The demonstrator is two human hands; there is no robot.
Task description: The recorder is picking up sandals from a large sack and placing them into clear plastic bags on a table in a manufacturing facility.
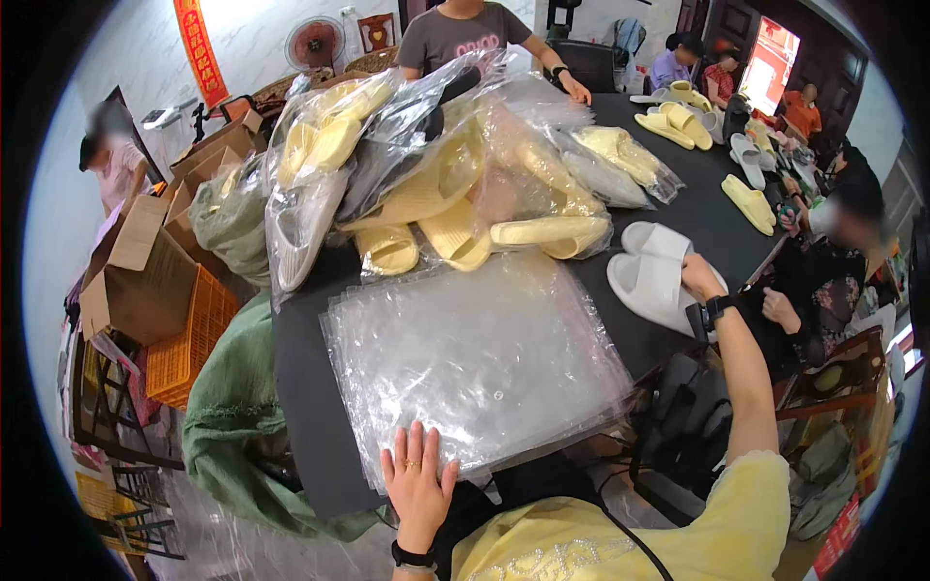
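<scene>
While the left hand (pixel 418 484) lies flat on the near-left corner of the stack of clear bags (pixel 475 358), its fingers slightly fanned and thumb apart, the right hand (pixel 701 279) is well away to the right, bent over the right side of the white slippers (pixel 639 281); whether it pinches them I cannot tell. The slippers rest on the table (pixel 308 416) just beyond the stack's right edge, their long axis slanting from far left to near right, so the right hand is the nearer one, with the bags to its left. The film is thin, glossy and wrinkled, layered with slightly uneven edges, the wider axis running roughly crosswise. The slippers look matte and foam-like, with rounded toes and broad straps. Behind the stack, bagged yellow slippers (pixel 455 237) pile up under crinkled, shiny plastic on the dark, smooth tabletop.
</scene>
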